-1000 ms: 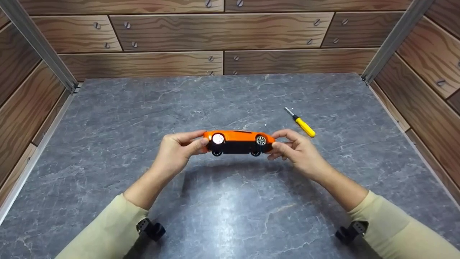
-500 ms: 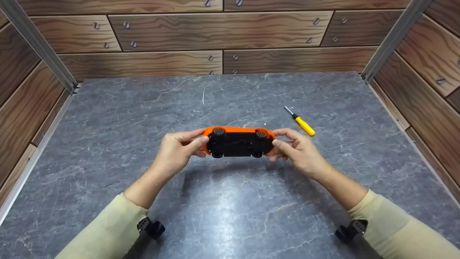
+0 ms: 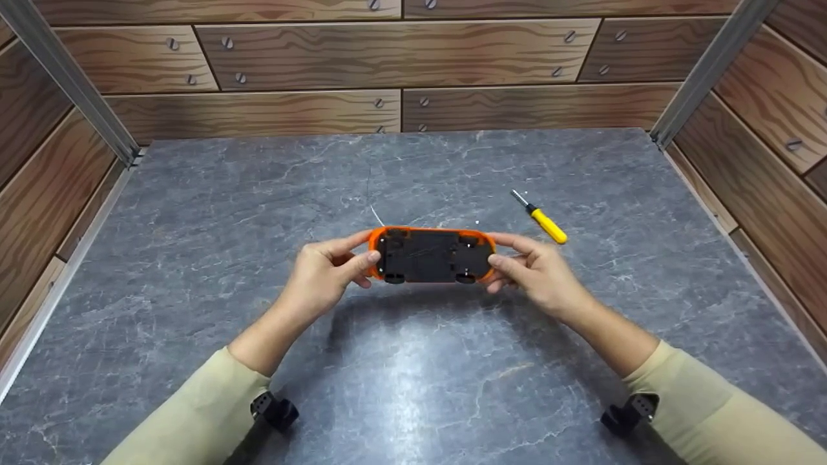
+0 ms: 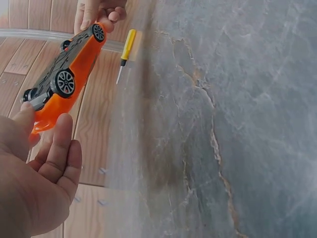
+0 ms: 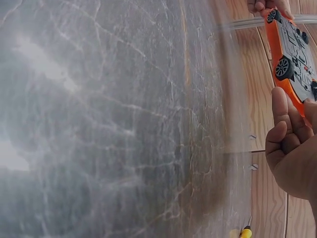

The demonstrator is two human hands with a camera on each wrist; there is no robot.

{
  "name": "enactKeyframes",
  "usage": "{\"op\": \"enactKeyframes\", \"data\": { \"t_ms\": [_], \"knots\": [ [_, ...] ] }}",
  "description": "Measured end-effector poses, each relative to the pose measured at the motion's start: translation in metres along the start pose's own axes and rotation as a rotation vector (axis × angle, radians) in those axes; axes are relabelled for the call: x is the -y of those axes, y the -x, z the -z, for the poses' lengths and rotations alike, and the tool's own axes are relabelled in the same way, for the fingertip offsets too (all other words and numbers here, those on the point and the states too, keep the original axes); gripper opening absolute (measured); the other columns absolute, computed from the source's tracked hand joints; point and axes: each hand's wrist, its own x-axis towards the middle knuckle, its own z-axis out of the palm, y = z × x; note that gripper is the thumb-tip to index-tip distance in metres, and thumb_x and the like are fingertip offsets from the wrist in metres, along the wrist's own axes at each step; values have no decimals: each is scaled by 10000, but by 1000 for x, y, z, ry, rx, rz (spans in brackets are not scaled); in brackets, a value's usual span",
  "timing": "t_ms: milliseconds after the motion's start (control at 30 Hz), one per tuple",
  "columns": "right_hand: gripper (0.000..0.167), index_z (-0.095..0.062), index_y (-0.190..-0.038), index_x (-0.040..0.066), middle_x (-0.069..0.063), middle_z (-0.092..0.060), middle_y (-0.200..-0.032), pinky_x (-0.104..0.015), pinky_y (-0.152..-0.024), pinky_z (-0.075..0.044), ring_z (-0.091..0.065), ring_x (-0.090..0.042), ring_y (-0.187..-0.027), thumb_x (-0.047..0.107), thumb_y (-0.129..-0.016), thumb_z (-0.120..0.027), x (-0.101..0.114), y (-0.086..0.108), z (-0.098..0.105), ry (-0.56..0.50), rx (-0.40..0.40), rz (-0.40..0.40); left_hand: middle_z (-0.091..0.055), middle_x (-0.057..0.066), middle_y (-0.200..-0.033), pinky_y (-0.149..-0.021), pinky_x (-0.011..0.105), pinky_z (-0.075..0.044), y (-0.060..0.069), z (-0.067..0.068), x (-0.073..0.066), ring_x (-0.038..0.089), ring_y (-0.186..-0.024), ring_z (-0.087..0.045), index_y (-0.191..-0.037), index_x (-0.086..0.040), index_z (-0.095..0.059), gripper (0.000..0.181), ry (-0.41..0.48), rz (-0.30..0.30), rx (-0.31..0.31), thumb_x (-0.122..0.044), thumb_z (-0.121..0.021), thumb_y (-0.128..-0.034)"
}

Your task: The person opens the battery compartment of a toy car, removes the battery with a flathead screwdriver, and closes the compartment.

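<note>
Car (image 3: 431,256) held btwn L hand (image 3: 320,274), R hand (image 3: 541,274) (underside (image 3: 420,258) detail illegible).

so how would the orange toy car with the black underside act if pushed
The orange car would probably roll if upright, given its round black-tyred wheels. It looks stiff, spanning unbent from left hand to right hand.

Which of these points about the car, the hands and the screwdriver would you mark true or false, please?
1. The left hand and right hand both grip the orange toy car. True.
2. In the head view, the car shows its roof. False: it shows its black underside.
3. The screwdriver lies on the table. True.
4. The screwdriver's handle is blue. False: the handle is yellow.
</note>
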Motion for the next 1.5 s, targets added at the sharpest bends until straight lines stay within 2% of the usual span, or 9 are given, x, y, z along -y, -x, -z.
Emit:
{"op": "enactKeyframes", "data": {
  "t_ms": [267, 433, 600, 867, 1000, 1133, 1500],
  "knots": [
    [503, -529, -1540, 8, -222, -780, -934, -385, -795, -644, -751, -184, -725, 40, -1053, -650, -5, -1, -1, -9, 15, -88, -776, 190, -897, -519, 247, -316, 1, -2, 9, 407, -816, -751, -1458, -206, -664, 493, 17, 36, 29, -262, -780, -982],
    [563, -490, -1564, -1, -228, -784, -995, -367, -797, -642, -759, -179, -759, 42, -1036, -679, -9, -2, -1, 25, 55, -108, -779, 159, -878, -528, 243, -352, 0, -4, 16, 316, -754, -754, -1487, -160, -631, 531, 14, 58, 41, -242, -777, -983],
    [591, -474, -1575, -1, -244, -777, -1039, -349, -780, -641, -771, -195, -790, 39, -1027, -691, -13, -4, 0, 56, 89, -111, -785, 110, -851, -590, 260, -479, -3, -6, 21, 242, -696, -744, -1482, -146, -634, 522, 27, 73, 47, -214, -777, -985],
    [599, -448, -1584, -14, -249, -775, -1046, -349, -781, -643, -776, -217, -824, 21, -1031, -675, -19, -8, 0, 57, 111, -123, -787, 151, -879, -606, 297, -584, -6, -10, 27, 199, -640, -728, -1489, -132, -625, 526, 75, 124, 72, -166, -776, -987],
    [627, -420, -1603, -4, -233, -782, -1019, -303, -742, -629, -770, -193, -790, 26, -1031, -675, -21, -9, 0, 88, 105, -149, -777, 181, -848, -526, 274, -550, -7, -11, 29, 195, -619, -724, -1496, -143, -621, 530, 83, 171, 78, -181, -774, -990],
    [632, -419, -1607, 11, -222, -786, -1014, -284, -720, -618, -766, -188, -773, 36, -1031, -678, -22, -9, 0, 106, 98, -171, -771, 177, -818, -467, 250, -492, -9, -13, 33, 197, -607, -719, -1497, -136, -619, 533, 83, 190, 79, -186, -775, -990],
    [613, -451, -1597, 35, -225, -783, -1020, -294, -714, -625, -752, -195, -765, 40, -1029, -680, -24, -13, -1, 124, 109, -213, -758, 137, -774, -462, 253, -480, -11, -15, 43, 172, -589, -704, -1497, -138, -622, 518, 89, 223, 101, -201, -762, -1002]
  ]
}}
